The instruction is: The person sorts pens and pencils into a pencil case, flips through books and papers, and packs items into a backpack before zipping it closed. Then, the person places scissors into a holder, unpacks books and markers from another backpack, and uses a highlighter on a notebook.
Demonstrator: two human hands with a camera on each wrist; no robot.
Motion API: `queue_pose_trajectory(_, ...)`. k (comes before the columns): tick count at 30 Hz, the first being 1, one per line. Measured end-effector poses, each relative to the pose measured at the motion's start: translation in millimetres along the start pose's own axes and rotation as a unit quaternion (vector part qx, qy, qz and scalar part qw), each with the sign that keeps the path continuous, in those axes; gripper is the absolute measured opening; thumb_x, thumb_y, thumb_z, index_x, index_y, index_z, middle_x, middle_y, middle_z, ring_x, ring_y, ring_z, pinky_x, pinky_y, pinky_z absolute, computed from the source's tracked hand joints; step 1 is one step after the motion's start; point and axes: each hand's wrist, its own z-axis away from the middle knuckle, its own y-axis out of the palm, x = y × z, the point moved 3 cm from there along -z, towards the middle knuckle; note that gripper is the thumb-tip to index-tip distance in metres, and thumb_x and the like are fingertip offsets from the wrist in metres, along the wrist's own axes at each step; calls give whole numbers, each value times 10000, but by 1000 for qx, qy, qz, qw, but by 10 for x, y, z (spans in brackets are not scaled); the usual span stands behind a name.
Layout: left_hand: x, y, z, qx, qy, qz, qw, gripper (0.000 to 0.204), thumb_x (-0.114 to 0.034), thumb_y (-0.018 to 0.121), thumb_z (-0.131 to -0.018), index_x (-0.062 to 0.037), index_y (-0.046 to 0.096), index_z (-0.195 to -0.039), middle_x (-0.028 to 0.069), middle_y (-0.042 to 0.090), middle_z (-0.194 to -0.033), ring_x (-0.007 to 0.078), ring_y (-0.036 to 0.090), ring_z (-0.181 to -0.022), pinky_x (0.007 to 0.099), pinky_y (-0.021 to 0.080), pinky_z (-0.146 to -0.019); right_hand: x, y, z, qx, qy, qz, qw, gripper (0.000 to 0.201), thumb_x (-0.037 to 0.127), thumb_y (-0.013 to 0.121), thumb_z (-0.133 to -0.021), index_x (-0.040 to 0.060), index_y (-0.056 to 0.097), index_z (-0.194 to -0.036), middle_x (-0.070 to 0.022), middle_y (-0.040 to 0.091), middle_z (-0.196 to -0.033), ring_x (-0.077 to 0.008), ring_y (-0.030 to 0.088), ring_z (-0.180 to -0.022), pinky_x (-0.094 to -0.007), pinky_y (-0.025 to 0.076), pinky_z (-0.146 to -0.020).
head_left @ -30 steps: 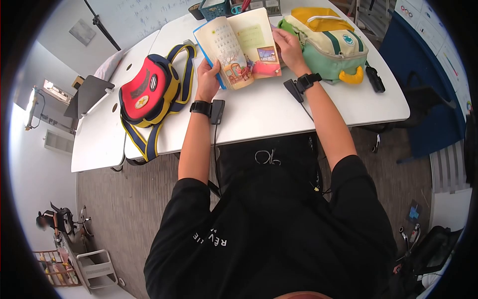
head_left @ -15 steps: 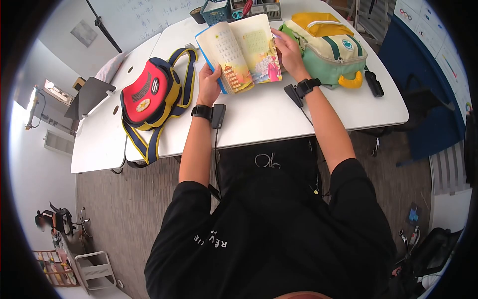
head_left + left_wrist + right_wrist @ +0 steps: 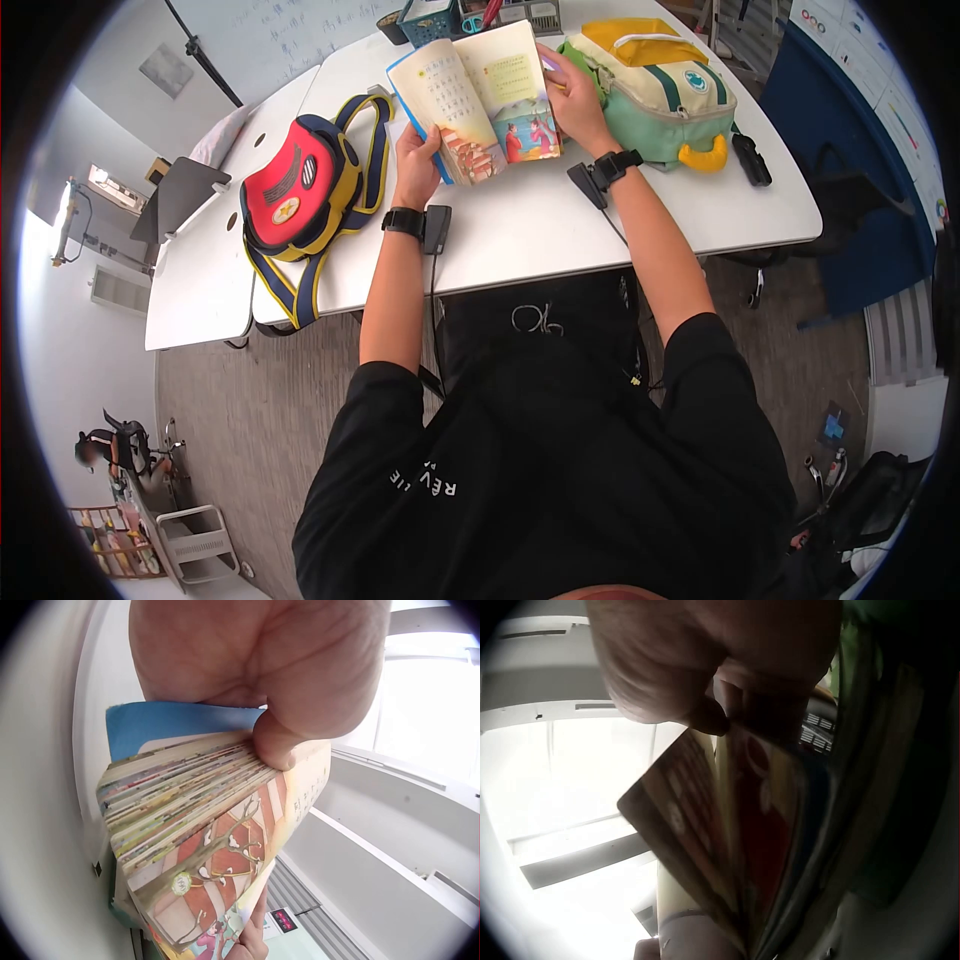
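An open picture book (image 3: 512,72) with a blue cover is held up over the white table (image 3: 520,230). My left hand (image 3: 414,168) grips its left side. In the left wrist view the thumb (image 3: 277,746) presses on the thick fan of pages (image 3: 180,802), with the blue cover (image 3: 172,727) behind them. At the book's right edge, my right hand (image 3: 577,108) pinches the pages. The right wrist view is dark there, but the thumb (image 3: 709,716) shows right at the top of the page edges. A picture of two figures in robes shows on the right page.
To the left lies a red and navy backpack (image 3: 290,190) with its straps spread. A green, cream and yellow backpack (image 3: 665,100) lies close to my right hand, with a black object (image 3: 752,160) beside it. Baskets (image 3: 432,22) stand at the table's far edge.
The pages have turned between the frames: the right page showed an indoor scene, then a pink figure by blossoms, now two robed figures. Both hands keep nearly the same places.
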Motion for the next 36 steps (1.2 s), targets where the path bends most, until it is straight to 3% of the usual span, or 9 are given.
queue_pose_trajectory(4, -2, -7, 20, -6, -7, 6, 1000, 319, -18, 437, -1024, 33, 477, -1336, 143, 592, -1310, 214, 593, -1172, 358, 454, -1028, 24, -38, 9, 9, 72, -118, 990, 426, 15, 511, -952, 42, 536, -1376, -144, 727, -1047, -100, 653, -904, -236, 500, -776)
queue_pose_trajectory(14, 38, -48, -1, -4, -4, 6, 1000, 332, -24, 430, -1030, 40, 463, -1354, 146, 580, -1323, 228, 581, -1191, 367, 456, -1031, 57, -6, 37, 13, 22, 2, 1000, 557, -33, 561, -892, 76, 480, -1432, -172, 724, -1084, -111, 670, -915, -259, 525, -699)
queue_pose_trajectory(17, 39, -36, -6, -3, -1, 4, 1000, 335, -24, 431, -1030, 43, 460, -1357, 145, 579, -1318, 224, 582, -1184, 366, 456, -1029, 99, -3, 9, 27, 37, -44, 998, 553, -19, 557, -902, 98, 481, -1437, -173, 729, -1079, -118, 674, -939, -264, 524, -743)
queue_pose_trajectory(19, 20, -25, -18, -5, 2, -1, 1000, 335, -26, 433, -1030, 43, 460, -1356, 144, 580, -1316, 222, 583, -1182, 365, 455, -1029, 104, -11, 5, 33, 62, -17, 997, 570, -79, 502, -919, 68, 438, -1467, -156, 677, -1211, -145, 644, -1070, -249, 496, -891)
queue_pose_trajectory(26, 36, -48, 14, -5, -8, 4, 1000, 335, -16, 428, -1028, 46, 460, -1356, 139, 576, -1323, 219, 583, -1182, 362, 454, -1030, 85, -10, 30, 43, 63, -46, 996, 519, 0, 483, -956, 71, 440, -1468, -139, 678, -1197, -142, 643, -1064, -251, 498, -892)
queue_pose_trajectory(28, 30, -33, -6, 0, -6, 11, 1000, 333, -18, 430, -1028, 47, 462, -1353, 138, 577, -1325, 219, 584, -1182, 363, 455, -1030, 81, -20, 12, 8, 86, -160, 983, 522, 39, 517, -944, 94, 460, -1460, -93, 737, -960, -102, 653, -887, -242, 497, -799)
queue_pose_trajectory(29, 27, -15, -3, -4, -5, 11, 1000, 330, -24, 431, -1030, 46, 463, -1351, 140, 576, -1327, 220, 584, -1183, 362, 454, -1031, 97, -46, 5, 8, 82, -160, 984, 522, 39, 517, -944, 94, 460, -1460, -93, 737, -960, -102, 653, -887, -242, 497, -799)
queue_pose_trajectory(31, 7, 2, -8, -7, -2, 10, 1000, 328, -29, 432, -1032, 45, 465, -1350, 141, 576, -1329, 222, 584, -1185, 362, 454, -1032, 109, -91, 21, 39, 102, 34, 993, 519, 41, 504, -955, 108, 454, -1467, -97, 737, -976, -100, 654, -894, -240, 499, -789)
queue_pose_trajectory(36, -14, 18, 24, -4, -7, 0, 1000, 332, -30, 426, -1033, 46, 464, -1355, 148, 578, -1331, 223, 580, -1194, 362, 448, -1039, 81, 4, 33, 16, 21, -30, 999, 502, 56, 502, -961, 111, 467, -1459, -107, 737, -1002, -92, 644, -891, -242, 495, -781)
